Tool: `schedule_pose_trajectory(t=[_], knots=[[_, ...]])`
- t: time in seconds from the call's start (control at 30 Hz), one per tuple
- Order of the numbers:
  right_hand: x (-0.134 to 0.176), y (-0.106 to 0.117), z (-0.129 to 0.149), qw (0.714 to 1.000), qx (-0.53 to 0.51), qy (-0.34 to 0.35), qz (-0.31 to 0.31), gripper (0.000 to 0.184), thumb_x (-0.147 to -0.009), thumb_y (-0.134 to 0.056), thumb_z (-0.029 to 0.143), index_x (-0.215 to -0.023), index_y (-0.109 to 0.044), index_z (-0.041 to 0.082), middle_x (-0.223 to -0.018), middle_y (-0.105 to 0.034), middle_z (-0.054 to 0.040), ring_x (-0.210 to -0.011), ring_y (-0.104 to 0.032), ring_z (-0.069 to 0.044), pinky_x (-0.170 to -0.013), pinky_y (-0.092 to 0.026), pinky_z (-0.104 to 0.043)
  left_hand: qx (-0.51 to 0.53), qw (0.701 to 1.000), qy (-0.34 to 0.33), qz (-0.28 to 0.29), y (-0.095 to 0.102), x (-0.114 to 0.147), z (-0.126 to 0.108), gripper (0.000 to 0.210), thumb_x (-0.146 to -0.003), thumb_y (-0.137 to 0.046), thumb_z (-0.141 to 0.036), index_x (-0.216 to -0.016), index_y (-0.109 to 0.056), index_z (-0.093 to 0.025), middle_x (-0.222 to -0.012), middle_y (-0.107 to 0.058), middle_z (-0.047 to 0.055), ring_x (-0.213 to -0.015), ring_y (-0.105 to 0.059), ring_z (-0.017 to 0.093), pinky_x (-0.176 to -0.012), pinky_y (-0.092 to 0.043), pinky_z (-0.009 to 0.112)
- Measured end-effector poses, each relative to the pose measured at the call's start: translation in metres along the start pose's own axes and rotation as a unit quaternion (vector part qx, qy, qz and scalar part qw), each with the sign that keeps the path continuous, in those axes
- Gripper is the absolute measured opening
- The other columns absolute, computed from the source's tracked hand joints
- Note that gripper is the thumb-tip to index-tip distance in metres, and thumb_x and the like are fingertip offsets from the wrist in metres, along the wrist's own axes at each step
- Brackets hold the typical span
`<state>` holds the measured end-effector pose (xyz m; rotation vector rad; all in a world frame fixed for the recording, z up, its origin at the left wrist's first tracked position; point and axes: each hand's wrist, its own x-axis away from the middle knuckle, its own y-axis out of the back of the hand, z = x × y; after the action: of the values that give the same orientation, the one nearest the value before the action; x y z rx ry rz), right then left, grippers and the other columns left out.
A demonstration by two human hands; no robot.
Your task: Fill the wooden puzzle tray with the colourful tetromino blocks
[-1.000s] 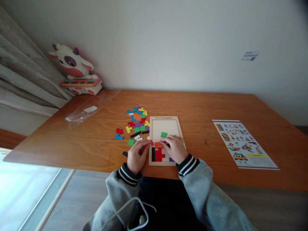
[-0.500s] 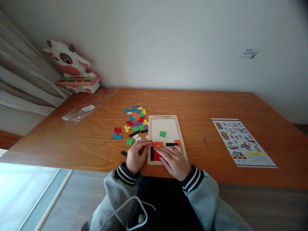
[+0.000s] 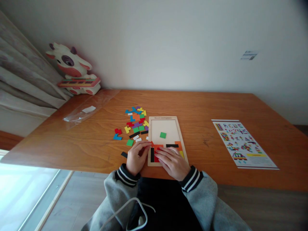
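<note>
The pale wooden puzzle tray [image 3: 178,128] lies upright to me near the desk's front edge. At its lower left corner my left hand [image 3: 137,158] pinches a small orange-red puzzle piece [image 3: 151,143] between thumb and fingertips. My right hand [image 3: 175,161] rests with fingers stretched over the tray's lower part, fingertips on a red piece [image 3: 156,159]. Around them sit an upright black bar [image 3: 152,154], a flat black bar [image 3: 172,146], orange pieces and a yellow piece [image 3: 181,154], partly hidden by my fingers. One green piece [image 3: 163,135] lies loose mid-tray.
Several coloured puzzle pieces [image 3: 136,125] lie scattered left of the tray. Farther left are a clear plastic bag [image 3: 77,116] and a cow toy with a keyboard [image 3: 78,82] by the curtain. A printed pattern sheet [image 3: 243,144] lies on the right.
My right hand has shifted slightly, uncovering more of the yellow piece at the tray's right. My left hand keeps its pinch in almost the same place. The view has tilted slightly.
</note>
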<state>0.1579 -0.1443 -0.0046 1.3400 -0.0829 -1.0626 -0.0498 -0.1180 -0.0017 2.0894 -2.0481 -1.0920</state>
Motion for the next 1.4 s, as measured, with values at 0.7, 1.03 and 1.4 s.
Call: schedule_pose_trajectory(t=[0.7,1.03,1.4], knots=[[0.009,0.009,0.004,0.99,-0.002,-0.058,-0.129,0.021,-0.093,-0.06,0.019,-0.114,-0.058,0.02,-0.096,-0.075,-0.0063,-0.087,-0.07,-0.02,-0.084,-0.05,-0.04,0.061,0.987,-0.098,0.108,0.004,0.004,-0.011,0.01,-0.09,-0.068,-0.02,-0.099,-0.072,-0.02,-0.09,-0.077,0.004,-0.081,-0.073,0.015,-0.075,-0.062,0.025],[0.016,0.017,-0.004,0.98,0.002,-0.089,-0.179,0.014,-0.092,-0.065,0.016,-0.103,-0.065,0.023,-0.091,-0.072,-0.0043,-0.082,-0.067,-0.018,-0.075,-0.054,-0.035,-0.075,0.974,-0.2,0.075,0.001,0.004,-0.012,0.025,-0.09,-0.068,-0.026,-0.115,-0.066,-0.022,-0.116,-0.072,0.009,-0.106,-0.067,0.022,-0.092,-0.057,0.039],[0.03,0.028,-0.026,0.955,-0.046,-0.196,-0.218,0.009,-0.093,-0.06,0.021,-0.1,-0.066,0.024,-0.095,-0.07,-0.0071,-0.089,-0.069,-0.022,-0.08,-0.059,-0.038,-0.289,0.953,-0.044,0.081,0.04,-0.111,0.067,0.029,-0.096,-0.048,-0.026,-0.116,-0.067,-0.017,-0.123,-0.069,0.011,-0.119,-0.062,0.027,-0.106,-0.047,0.045]])
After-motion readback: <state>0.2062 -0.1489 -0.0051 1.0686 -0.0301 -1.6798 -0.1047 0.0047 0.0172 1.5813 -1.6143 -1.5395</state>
